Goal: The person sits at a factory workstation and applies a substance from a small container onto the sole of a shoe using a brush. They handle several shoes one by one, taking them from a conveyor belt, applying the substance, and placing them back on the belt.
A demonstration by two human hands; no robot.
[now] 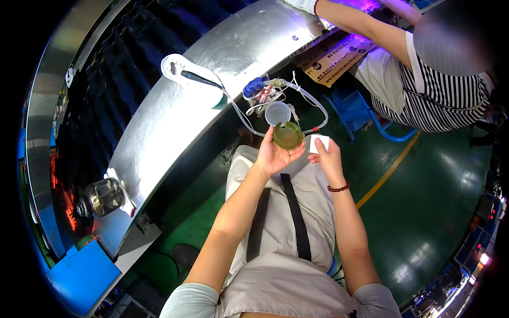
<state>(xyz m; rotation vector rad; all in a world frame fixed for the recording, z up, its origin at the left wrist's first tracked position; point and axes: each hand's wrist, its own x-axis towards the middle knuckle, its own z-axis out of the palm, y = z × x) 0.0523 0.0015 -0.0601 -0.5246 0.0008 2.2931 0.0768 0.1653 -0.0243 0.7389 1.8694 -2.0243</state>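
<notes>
- Silver metal tabletop [138, 153] sweeps across the left; near its lower end sits a see-through jar with a dark cap [106, 197].
- Farther along lies a white oval tray [172, 64] holding a dark-handled tool [200, 79].
- Left hand [271, 157]: palm up over the lap, thumb at the rim and fingers stretched beneath, holding an olive-green, round, shallow dish-like piece [288, 137]. Best kept level, supported from below, gripped lightly at the rim.
- Just beyond, a translucent round plastic cup [277, 113] overlaps it in view; whether they touch, I cannot tell. Keeping clear of the cup and the pale tubing [313, 98] would avoid snags.
- Right hand [330, 155]: fingers closed, pinching a small white square piece [318, 143] near the dish. A light pinch should keep it flat; a slow approach seems wise, since anything dropped could reach the floor.
</notes>
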